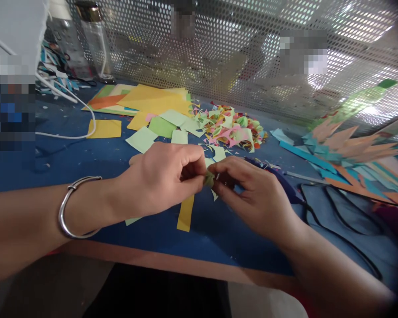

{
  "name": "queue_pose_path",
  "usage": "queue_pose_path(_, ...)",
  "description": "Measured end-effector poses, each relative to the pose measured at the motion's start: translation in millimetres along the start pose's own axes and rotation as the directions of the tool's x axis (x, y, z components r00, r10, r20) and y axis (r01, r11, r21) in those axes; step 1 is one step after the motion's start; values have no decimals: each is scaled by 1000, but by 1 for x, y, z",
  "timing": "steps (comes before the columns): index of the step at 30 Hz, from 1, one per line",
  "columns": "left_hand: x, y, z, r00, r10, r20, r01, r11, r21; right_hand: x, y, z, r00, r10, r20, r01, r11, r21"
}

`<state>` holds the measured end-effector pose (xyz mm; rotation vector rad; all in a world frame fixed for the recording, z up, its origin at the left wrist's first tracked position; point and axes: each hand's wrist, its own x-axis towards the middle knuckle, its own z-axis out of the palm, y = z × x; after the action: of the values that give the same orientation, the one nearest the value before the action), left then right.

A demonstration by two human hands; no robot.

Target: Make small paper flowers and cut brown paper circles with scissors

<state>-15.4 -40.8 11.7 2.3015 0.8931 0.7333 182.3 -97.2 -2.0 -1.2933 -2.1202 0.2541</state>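
My left hand (162, 176) and my right hand (252, 194) meet over the blue table top (219, 234). Both pinch a small folded piece of green paper (208, 178) between their fingertips. A silver bangle (73, 207) sits on my left wrist. Under the hands lies a yellow paper strip (185, 214). Pale green paper squares (141, 139) lie just beyond my left hand.
A heap of coloured paper cuttings (234, 126) sits behind the hands. Yellow and orange sheets (152, 101) are stacked at the back left, by a white cable (82, 134) and a clear bottle (96, 42). Blue and orange paper strips (348, 154) lie right. A perforated metal screen (252, 53) backs the table; people sit behind it.
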Motion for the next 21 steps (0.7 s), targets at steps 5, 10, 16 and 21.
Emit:
queue_pose_path(5,0,-1,0,1000,12,-19,-12,1000,7,1,1,2,998,-27,-55,30,998,49)
queue_pose_path(10,2,-8,8,999,-27,24,30,988,-154,2,6,2,993,-102,-62,106,992,64)
queue_pose_path(16,3,-7,6,999,-23,29,26,994,-109,2,10,0,985,-153,-74,156,987,40)
queue_pose_path(21,3,-3,2,1000,0,2,1,1000,-19,3,8,0,986,-149,-76,151,988,27)
